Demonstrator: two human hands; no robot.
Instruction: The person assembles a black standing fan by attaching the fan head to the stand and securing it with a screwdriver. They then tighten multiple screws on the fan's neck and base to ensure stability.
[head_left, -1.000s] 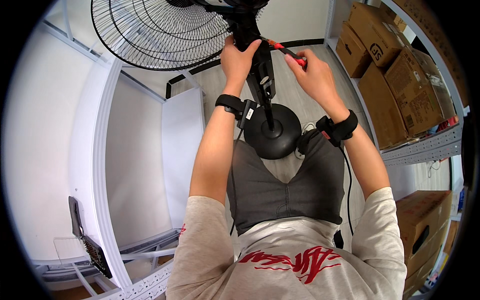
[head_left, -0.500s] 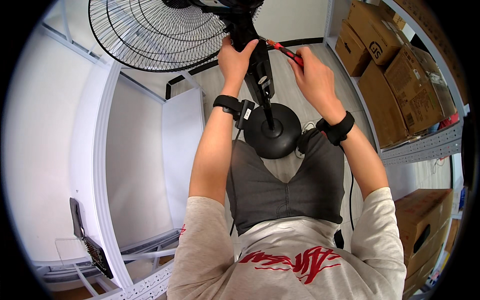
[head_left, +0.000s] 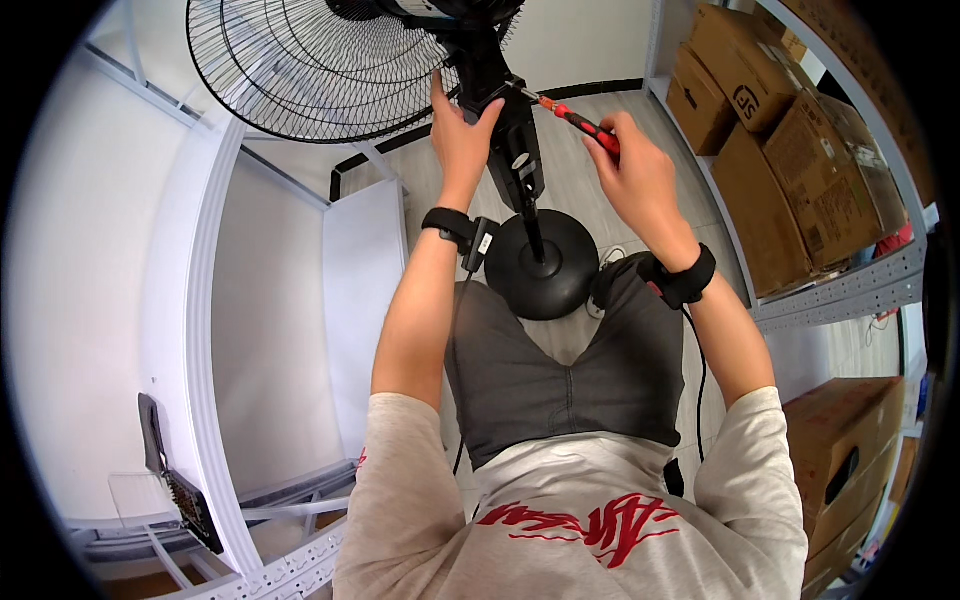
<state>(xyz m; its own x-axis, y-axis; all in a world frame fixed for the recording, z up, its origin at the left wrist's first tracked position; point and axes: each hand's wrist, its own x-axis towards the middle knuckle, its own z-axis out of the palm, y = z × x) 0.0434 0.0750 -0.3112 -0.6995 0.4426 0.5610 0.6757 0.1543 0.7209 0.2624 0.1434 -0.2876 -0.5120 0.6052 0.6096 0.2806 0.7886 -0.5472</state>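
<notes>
A black pedestal fan stands before me, with its wire grille (head_left: 300, 70) at the upper left and its upright neck (head_left: 516, 150) running down to a round base (head_left: 560, 290). My left hand (head_left: 463, 150) is at the neck's left side, index finger stretched up and thumb spread against the column. Any fingers behind the column are hidden. My right hand (head_left: 640, 170) is closed round a red-and-black screwdriver (head_left: 585, 124). Its shaft points left, with the tip at the right side of the neck, just under the fan head; whether it sits in a screw is too small to tell.
Brown cardboard boxes (head_left: 755, 190) fill a grey metal shelf on the right, with another carton (head_left: 845, 440) lower down. A white shelf unit (head_left: 365, 300) stands at the left. Cables hang from both of my wristbands.
My left index finger has lifted and spread from the thumb. My right hand has shifted slightly right and down with the screwdriver, exposing more of its shaft.
</notes>
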